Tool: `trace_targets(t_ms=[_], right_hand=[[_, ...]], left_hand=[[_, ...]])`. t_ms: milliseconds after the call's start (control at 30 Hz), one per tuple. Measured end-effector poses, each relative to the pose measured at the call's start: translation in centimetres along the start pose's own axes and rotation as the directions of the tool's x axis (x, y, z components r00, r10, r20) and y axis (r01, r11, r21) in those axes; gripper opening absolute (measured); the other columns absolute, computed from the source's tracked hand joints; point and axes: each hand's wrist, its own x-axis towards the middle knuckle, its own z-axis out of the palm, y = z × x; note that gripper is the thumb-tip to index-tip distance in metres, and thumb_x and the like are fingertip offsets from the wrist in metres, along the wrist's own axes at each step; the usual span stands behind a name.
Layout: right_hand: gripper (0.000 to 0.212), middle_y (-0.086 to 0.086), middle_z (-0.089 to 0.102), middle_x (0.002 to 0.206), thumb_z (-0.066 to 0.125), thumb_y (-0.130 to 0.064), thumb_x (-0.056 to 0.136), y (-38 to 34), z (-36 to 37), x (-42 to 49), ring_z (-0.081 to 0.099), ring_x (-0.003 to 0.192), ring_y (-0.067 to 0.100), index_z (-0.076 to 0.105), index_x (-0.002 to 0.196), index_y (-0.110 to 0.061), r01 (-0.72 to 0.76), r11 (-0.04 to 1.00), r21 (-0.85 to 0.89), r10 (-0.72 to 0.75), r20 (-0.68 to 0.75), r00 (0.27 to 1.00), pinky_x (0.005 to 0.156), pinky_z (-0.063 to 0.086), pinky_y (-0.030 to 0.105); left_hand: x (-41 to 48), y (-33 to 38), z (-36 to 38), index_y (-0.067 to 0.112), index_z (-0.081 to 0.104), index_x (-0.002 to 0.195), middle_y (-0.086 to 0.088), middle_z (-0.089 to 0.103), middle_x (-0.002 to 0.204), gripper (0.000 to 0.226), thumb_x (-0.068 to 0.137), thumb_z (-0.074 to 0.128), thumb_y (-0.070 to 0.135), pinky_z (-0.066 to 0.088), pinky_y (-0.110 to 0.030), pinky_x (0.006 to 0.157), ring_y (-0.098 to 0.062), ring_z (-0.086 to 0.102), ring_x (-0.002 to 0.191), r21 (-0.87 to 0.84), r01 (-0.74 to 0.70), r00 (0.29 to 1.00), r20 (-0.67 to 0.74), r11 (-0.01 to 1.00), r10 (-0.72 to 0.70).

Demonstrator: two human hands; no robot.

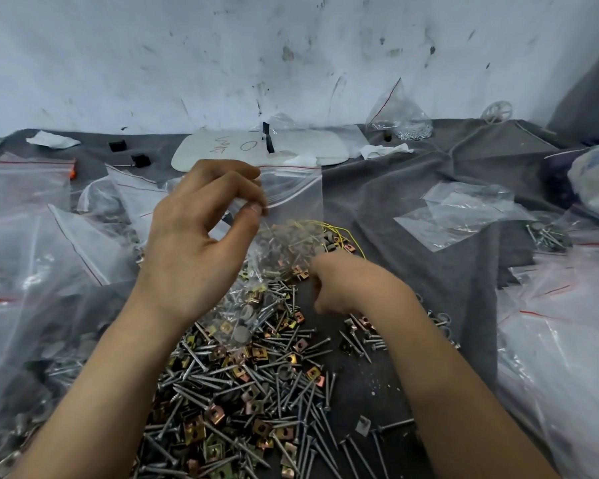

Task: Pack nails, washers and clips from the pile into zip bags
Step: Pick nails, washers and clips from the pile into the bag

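1. Nearest the camera, a pile (253, 392) of grey nails, brass-coloured square clips and a few round grey washers lies loose on a dark grey cloth (412, 209)
2. Left hand (201, 236) is raised above the far end of the pile, thumb and fingertips pinching the top edge of a clear zip bag (287, 223) with a red seal line
3. That bag hangs down, partly filled with nails, washers and clips
4. Right hand (346, 281) is low, just right of the bag's bottom, fingers curled together; whether it holds anything cannot be told
5. More clear bags (32, 243) lie at left and right
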Motion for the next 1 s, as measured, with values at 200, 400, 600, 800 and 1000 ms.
trace_targets(t_ms=[200, 400, 600, 800, 1000], right_hand=[[0.021, -0.006, 0.057, 0.074, 0.069, -0.014, 0.080, 2.5, -3.5, -1.3, 0.053, 0.067, 0.006, 0.053, 0.070, -0.023, 0.107, 0.943, 0.314, 0.025, -0.387, 0.922, 0.052, 0.036, 0.016], [0.017, -0.002, 0.053, 0.068, 0.059, -0.007, 0.069, 0.3, -5.9, -4.6, 0.049, 0.063, 0.009, 0.051, 0.069, -0.023, 0.712, 0.528, 0.463, -0.026, -0.829, 0.559, 0.056, 0.041, 0.020], [0.014, -0.006, 0.062, 0.082, 0.063, -0.007, 0.079, -1.1, -5.2, -4.6, 0.062, 0.086, 0.011, 0.057, 0.084, -0.018, 0.694, 0.640, 0.331, -0.174, -0.817, 0.550, 0.077, 0.051, 0.037], [0.018, -0.009, 0.066, 0.080, 0.059, -0.013, 0.081, 0.7, -4.8, -2.1, 0.063, 0.079, 0.010, 0.061, 0.078, -0.030, 0.707, 0.483, 0.517, 0.135, -0.842, 0.523, 0.075, 0.052, 0.026], [0.022, 0.003, 0.072, 0.094, 0.059, -0.004, 0.086, 2.7, 1.0, 3.6, 0.063, 0.087, 0.018, 0.075, 0.090, -0.018, 0.159, 0.911, 0.380, 0.058, -0.501, 0.864, 0.069, 0.043, 0.021]], left_hand=[[0.1, 0.2, -0.1, 0.011, 0.066, 0.087, -0.002, 0.059, 0.114, 0.021, 0.088, 0.050, 0.024, 0.048, -0.052, 0.095, -0.020, 0.059, 0.115, -0.039, -0.014, 0.999, 0.036, 0.999, 0.015], [-0.3, 0.5, 0.6, 0.012, 0.066, 0.086, -0.005, 0.058, 0.116, 0.016, 0.089, 0.052, 0.021, 0.047, -0.053, 0.097, -0.021, 0.061, 0.114, -0.109, -0.004, 0.992, 0.124, 0.994, 0.018], [-0.2, 0.5, 0.4, 0.009, 0.067, 0.087, -0.005, 0.059, 0.115, 0.017, 0.089, 0.053, 0.018, 0.048, -0.053, 0.094, -0.021, 0.061, 0.112, -0.080, -0.030, 0.992, 0.123, 0.996, 0.040], [-0.1, 0.5, 0.1, 0.010, 0.065, 0.086, -0.002, 0.059, 0.114, 0.018, 0.089, 0.052, 0.020, 0.049, -0.051, 0.096, -0.018, 0.061, 0.113, -0.056, -0.009, 0.998, 0.062, 0.998, 0.013], [0.1, 0.4, -0.2, 0.002, 0.066, 0.087, -0.005, 0.061, 0.112, 0.016, 0.089, 0.053, 0.011, 0.049, -0.049, 0.093, -0.017, 0.060, 0.110, 0.002, 0.010, 0.998, -0.056, 1.000, -0.010]])
